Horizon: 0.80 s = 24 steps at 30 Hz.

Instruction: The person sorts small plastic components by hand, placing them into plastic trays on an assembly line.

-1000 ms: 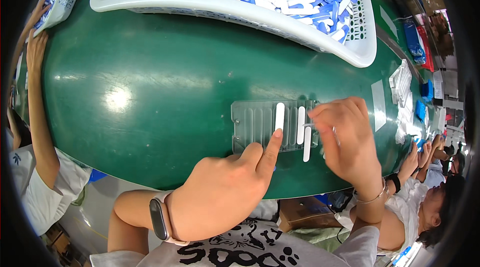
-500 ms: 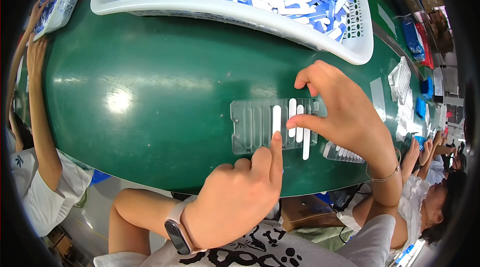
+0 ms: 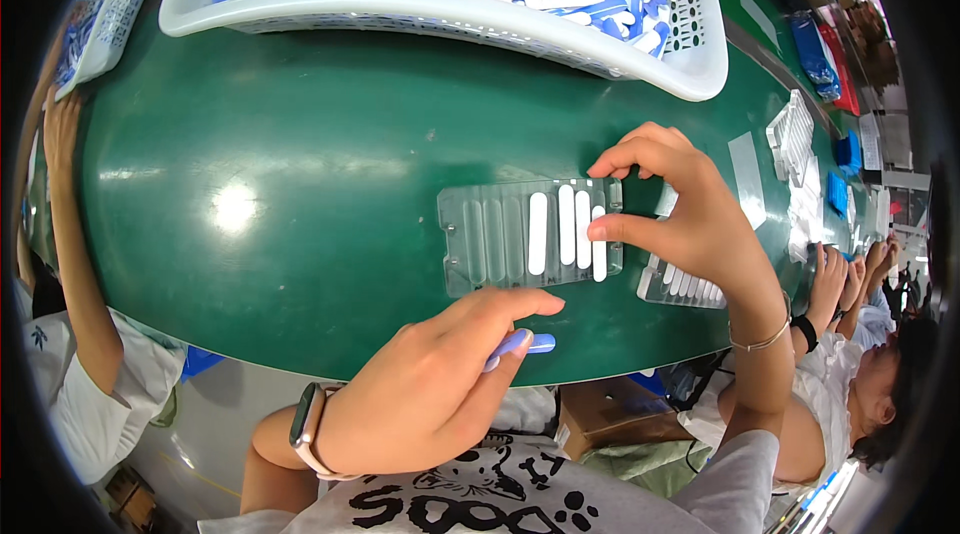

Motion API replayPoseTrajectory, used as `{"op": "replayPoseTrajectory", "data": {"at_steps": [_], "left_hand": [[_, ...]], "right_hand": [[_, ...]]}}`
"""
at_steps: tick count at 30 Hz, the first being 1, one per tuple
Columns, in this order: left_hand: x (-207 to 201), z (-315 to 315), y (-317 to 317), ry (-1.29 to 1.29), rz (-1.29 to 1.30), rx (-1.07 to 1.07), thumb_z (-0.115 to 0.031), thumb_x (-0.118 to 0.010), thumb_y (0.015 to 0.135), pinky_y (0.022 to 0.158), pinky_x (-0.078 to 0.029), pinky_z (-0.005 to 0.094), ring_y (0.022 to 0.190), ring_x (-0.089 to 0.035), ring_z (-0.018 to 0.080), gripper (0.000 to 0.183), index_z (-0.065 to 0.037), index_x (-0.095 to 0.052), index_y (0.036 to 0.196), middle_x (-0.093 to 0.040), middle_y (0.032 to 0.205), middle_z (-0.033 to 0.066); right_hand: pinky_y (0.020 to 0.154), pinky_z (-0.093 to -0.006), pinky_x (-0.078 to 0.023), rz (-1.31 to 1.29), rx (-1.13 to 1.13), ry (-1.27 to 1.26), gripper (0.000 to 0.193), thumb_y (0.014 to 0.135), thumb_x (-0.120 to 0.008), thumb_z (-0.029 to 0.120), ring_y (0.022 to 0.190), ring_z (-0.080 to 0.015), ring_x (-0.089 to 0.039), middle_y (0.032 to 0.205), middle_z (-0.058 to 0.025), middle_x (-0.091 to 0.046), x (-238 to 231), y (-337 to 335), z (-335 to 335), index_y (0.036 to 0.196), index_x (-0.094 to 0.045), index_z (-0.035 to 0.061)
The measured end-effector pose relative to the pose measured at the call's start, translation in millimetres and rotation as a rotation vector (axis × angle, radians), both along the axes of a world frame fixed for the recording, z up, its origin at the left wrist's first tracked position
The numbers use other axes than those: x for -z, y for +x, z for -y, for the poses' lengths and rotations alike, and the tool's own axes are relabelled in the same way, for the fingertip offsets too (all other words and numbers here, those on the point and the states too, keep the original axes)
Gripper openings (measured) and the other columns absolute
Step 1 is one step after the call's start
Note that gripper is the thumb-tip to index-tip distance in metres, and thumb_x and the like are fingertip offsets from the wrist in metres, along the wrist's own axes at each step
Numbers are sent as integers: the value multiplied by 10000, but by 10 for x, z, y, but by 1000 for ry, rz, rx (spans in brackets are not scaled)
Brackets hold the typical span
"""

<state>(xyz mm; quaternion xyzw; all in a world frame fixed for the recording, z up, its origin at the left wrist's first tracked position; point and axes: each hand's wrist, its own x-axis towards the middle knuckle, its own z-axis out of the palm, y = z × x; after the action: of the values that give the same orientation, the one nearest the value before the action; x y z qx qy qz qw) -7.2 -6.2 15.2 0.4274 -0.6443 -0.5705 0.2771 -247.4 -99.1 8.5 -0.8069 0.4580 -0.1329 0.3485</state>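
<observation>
Tray [image 3: 484,239]: near desk's [image 3: 300,274] near edge
Left hand [image 3: 425,369]: gripping blue strips [image 3: 542,344]
Right hand [image 3: 695,209]: half-spread, thumb at white strip [image 3: 600,263]

Item: one T-shirt [image 3: 640,506], pale grey, short-sleeved; right sleeve [image 3: 737,474] plain. Front printed in black: bold, rounded lettering [image 3: 445,511], a paw print [image 3: 578,507] to its right, a line-drawn animal face [image 3: 452,479] above. Item: one wrist device [image 3: 302,417], left wrist [image 3: 348,434], dark oblong face with rounded ends (seen at a slant), pale pink strap [image 3: 322,467]. Item: one slim, silvery bangle [image 3: 762,345], right wrist [image 3: 757,309].
</observation>
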Motion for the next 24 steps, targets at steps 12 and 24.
{"op": "replayPoseTrajectory", "data": {"at_steps": [12,24], "left_hand": [[151,-130,-6,159,-260,-201,-61,-460,954,615,-354,190,665,-406,39,308,-10,-455,1257,-489,842,0],[155,-124,15,275,-333,-209,-85,-489,954,628,-379,202,680,-448,47,195,2,-506,1128,-543,876,34]], "right_hand": [[637,-299,-457,238,41,-194,220,730,-702,-26,725,-210,-567,867,-87,-630,-83,218,-475,938,-680,43],[587,-280,-454,336,-82,-182,222,698,-735,-5,681,-186,-595,874,-65,-658,-71,385,-566,909,-693,47]]}}
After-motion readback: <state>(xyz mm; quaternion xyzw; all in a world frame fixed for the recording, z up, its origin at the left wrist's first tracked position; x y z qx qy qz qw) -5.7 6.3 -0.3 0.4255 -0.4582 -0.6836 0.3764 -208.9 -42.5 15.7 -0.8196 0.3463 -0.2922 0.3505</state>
